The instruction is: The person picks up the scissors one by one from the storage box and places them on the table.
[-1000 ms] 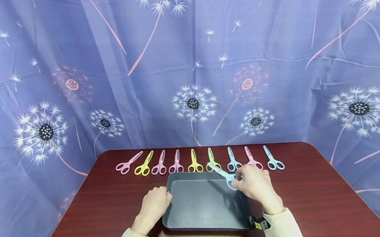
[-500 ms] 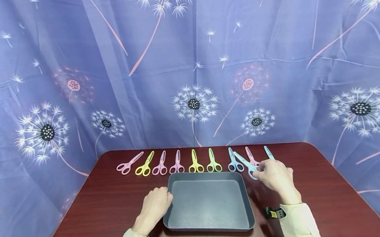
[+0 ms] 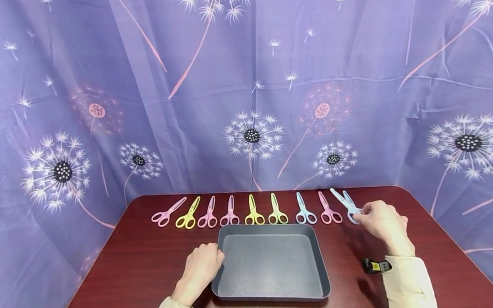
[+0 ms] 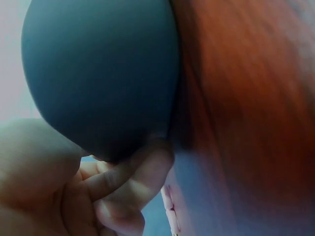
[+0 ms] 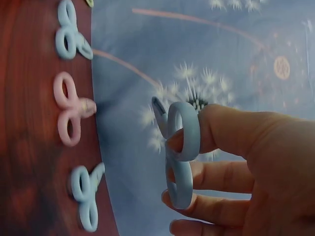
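Observation:
My right hand (image 3: 382, 223) pinches a pair of light blue scissors (image 3: 339, 196) by the handle loops, blades pointing away and to the left. In the right wrist view the scissors (image 5: 183, 132) are raised off the table, thumb and fingers at the loops. Another pair of blue scissors (image 5: 86, 199) lies on the table, partly hidden behind the held pair in the head view. Pink scissors (image 3: 328, 209) lie just left of it. My left hand (image 3: 202, 270) grips the left rim of a dark grey tray (image 3: 272, 296); its fingers curl at the edge in the left wrist view.
Along the table's back edge runs a row of scissors: pink (image 3: 207, 215), yellow (image 3: 253, 212), green (image 3: 277, 211), blue (image 3: 304, 210) and others. The dark red table (image 3: 122, 270) meets a patterned blue curtain (image 3: 195, 143) behind.
My right hand has carried the blue scissors from above the tray's right side to the right, to the far right end of the row. The left hand has stayed on the tray.

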Demonstrator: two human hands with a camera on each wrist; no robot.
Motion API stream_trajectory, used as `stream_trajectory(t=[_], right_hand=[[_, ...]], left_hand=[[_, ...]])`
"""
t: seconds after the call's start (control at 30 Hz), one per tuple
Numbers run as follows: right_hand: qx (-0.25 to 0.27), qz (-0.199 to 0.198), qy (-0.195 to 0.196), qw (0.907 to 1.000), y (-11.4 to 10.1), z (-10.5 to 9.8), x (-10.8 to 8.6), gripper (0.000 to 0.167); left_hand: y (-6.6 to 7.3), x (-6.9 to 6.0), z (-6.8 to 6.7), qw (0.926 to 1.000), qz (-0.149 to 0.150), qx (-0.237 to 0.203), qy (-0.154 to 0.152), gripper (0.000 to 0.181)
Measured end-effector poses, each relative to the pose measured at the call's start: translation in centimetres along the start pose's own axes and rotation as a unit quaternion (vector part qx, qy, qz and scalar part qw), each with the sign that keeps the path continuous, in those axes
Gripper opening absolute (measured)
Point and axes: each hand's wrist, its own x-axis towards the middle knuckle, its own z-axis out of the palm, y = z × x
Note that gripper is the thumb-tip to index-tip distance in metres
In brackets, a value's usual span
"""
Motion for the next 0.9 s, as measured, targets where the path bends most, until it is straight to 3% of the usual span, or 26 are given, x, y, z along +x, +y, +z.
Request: stream_trajectory(t=[0.4, 0.9], right_hand=[[0.022, 0.042, 0.013, 0.9988, 5.0, -1.2, 1.3, 0.034], [0.045, 0.067, 0.005, 0.9967, 8.3, -0.5, 2.5, 0.042]], left_hand=[[0.0, 0.0, 0.2, 1.0000, 0.000, -0.001, 0.000, 0.026], [0.0, -0.2, 0.1, 1.0000, 0.003, -0.005, 0.003, 0.026]])
